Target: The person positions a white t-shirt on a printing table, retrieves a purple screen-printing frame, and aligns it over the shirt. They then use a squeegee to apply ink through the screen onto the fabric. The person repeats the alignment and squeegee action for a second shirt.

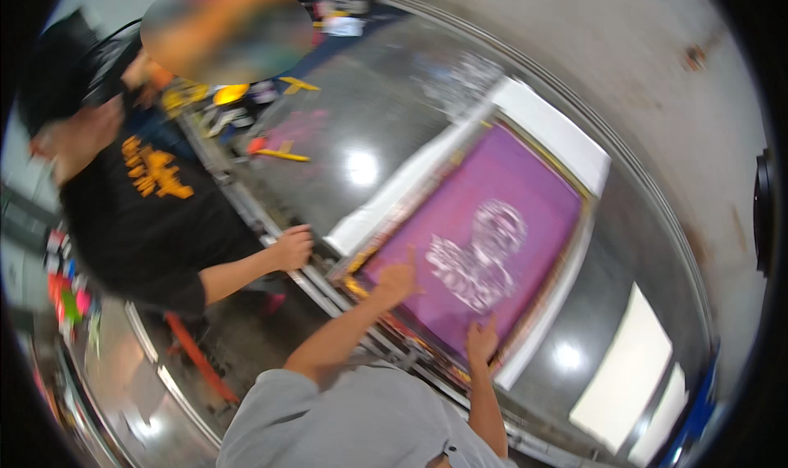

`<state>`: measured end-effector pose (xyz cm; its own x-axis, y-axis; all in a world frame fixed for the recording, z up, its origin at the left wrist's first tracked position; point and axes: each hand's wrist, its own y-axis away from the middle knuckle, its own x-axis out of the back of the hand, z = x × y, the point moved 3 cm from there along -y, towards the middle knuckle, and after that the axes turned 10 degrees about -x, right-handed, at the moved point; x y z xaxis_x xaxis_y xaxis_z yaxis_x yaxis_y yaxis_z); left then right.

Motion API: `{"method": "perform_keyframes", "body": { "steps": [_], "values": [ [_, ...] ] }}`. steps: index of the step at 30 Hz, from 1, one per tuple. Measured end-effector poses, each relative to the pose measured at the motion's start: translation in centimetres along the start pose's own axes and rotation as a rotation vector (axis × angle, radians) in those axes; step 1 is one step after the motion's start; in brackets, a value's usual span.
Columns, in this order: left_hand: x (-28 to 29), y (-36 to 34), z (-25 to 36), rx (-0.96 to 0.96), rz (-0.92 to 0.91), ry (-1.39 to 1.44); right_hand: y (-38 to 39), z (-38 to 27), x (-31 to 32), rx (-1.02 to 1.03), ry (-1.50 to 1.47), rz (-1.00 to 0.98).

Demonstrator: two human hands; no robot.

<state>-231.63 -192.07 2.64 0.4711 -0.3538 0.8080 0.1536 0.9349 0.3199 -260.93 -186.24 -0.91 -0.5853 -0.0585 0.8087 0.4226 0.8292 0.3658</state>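
Observation:
A framed silk screen (533,173) with purple mesh lies at a slant across the metal table in front of me. A white, lacy-looking design (484,259) shows on the lower half of the mesh. My left hand (398,280) is at the near left corner of the screen, thumb and forefinger stretched out over the purple. Close to the near right edge, my right hand (483,337) has its forefinger extended toward the design. Neither hand holds anything. Slight blur hides whether the fingers touch the mesh.
White sheeting (558,117) shows around the screen. A co-worker in a black shirt (152,214) stands at left, a hand (293,248) by the table's rail. Yellow-handled tools (283,154) lie farther off. Pale sheets (625,361) lie at right.

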Motion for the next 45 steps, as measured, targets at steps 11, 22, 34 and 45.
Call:
{"method": "perform_keyframes", "body": {
  "steps": [11, 22, 34, 45],
  "values": [
    [0.9, 1.0, 0.7, 0.059, 0.075, 0.125, 1.0, -4.8, 3.0, 0.106, 0.315, -0.337],
    [-0.1, 0.0, 0.5, 0.097, 0.026, 0.081, 1.5, -3.8, 2.9, 0.152, 0.28, -0.32],
    [-0.3, 3.1, 0.6, -0.094, 0.147, 0.03, 8.7, 3.1, -0.1, 0.578, 0.283, 0.057],
    [-2.7, 10.7, -0.1, -0.247, 0.215, -0.209, 10.1, 7.5, -1.4, 0.797, 0.459, 0.305]
  ]
}}
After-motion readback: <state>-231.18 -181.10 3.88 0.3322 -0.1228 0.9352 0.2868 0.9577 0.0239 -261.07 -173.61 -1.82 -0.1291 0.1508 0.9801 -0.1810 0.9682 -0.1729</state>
